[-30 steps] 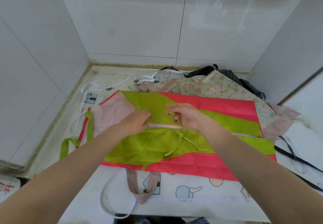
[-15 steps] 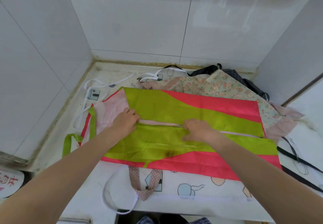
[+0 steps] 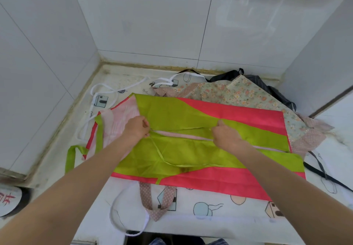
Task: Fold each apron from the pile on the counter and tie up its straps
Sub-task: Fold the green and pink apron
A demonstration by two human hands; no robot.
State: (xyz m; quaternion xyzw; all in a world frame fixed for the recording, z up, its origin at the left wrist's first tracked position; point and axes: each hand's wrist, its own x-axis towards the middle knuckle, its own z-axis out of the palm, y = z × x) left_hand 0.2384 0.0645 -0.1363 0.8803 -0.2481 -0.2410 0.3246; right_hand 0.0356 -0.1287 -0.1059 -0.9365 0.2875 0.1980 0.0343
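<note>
The counter (image 3: 238, 218) is carrying the whole pile, and you are working the green and pink apron (image 3: 219, 122) spread across its middle, both long sides folded in so the edges are meeting along a pale seam. That slick fabric is lying over the floral apron (image 3: 244, 93) and a dark apron (image 3: 275, 91) behind it, so any sideways tug is likely to be dragging the folds open or shifting the layers beneath.

Your left hand (image 3: 136, 128) is curling its fingers at the left end of the seam and appears to be pinching the thin green strap (image 3: 162, 156) there. Your right hand (image 3: 224, 135) is bunching its fingers at the seam further right; whether it is gripping the other end of that strap or just the fabric edge, I cannot tell.

The strap is sagging in a loose loop across the near flap. Pulling it taut unevenly risks lifting that flap. The polka-dot strap (image 3: 147, 199) and white strap (image 3: 131, 233) are hanging off the front edge, where they are liable to be snagging your forearms.
</note>
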